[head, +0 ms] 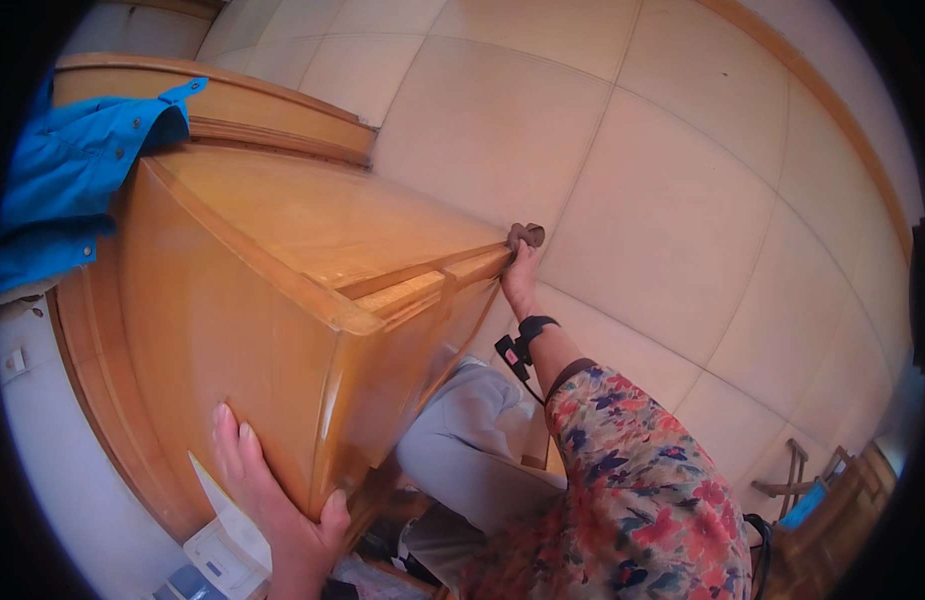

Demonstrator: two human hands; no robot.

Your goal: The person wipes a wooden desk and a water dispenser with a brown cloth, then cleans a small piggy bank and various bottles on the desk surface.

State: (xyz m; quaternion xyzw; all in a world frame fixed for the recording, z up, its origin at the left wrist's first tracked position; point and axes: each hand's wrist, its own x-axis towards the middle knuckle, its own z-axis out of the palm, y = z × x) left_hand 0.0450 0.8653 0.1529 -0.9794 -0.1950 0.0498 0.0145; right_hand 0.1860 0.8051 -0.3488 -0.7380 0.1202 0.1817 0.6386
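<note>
A varnished wooden cabinet (229,315) stands in front of me, its side panel and drawer front facing my way. My left hand (282,495) rests against the cabinet's near corner, fingers spread on the side panel and thumb at the front edge. At the far end of the top front edge, my right hand (518,262) holds a bunched brown cloth (526,235). A black strap (539,327) with a small device circles my right wrist. The fingers of that hand are partly hidden by the cloth.
A blue jacket (79,172) hangs at the left, over the cabinet's back corner. Below my left hand lies an open white box (229,551). Large pale floor tiles (657,210) spread to the right. A wooden-framed piece of furniture (789,480) stands at lower right.
</note>
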